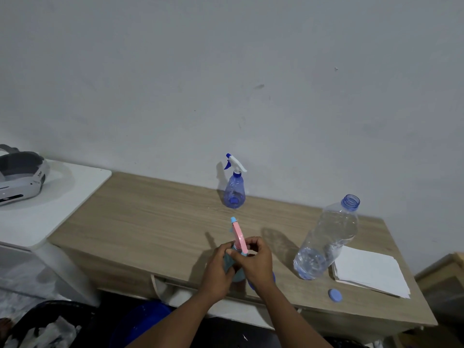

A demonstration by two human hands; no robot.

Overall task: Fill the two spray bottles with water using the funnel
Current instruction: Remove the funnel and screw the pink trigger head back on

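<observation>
— Since the left edge cuts the view, what is the white and grey device (20, 177) there?

— It looks like a headset, but only a part shows. It lies on the white side table (62, 197). Under the desk there is a dark blue round shape (143, 320); I cannot tell what it is.

— And the teal plastic spray bottle (238, 274)?

— It is mostly hidden. It stands near the front edge of the light wooden desk (150, 222), about in the middle. The left hand (218, 267) is wrapped round its body. The right hand (256, 262) pinches the base of the pink spray head (239, 237), whose nozzle points toward the wall. A blue sliver (273, 277) shows beneath the right hand, too covered to name.

— What about the surface and the room?

— A plain grey-white wall (226, 71) with a few small marks is behind the desk. On the right stands a large clear plastic water bottle (329, 237), with its blue neck open. A stack of white paper sheets (371, 272) lies just beside it. The transparent blue spray bottle (234, 189) with a white trigger stands at the back, close to the wall and well apart from the hands. A round blue cap (335, 295) lies at the front, near the paper.
</observation>
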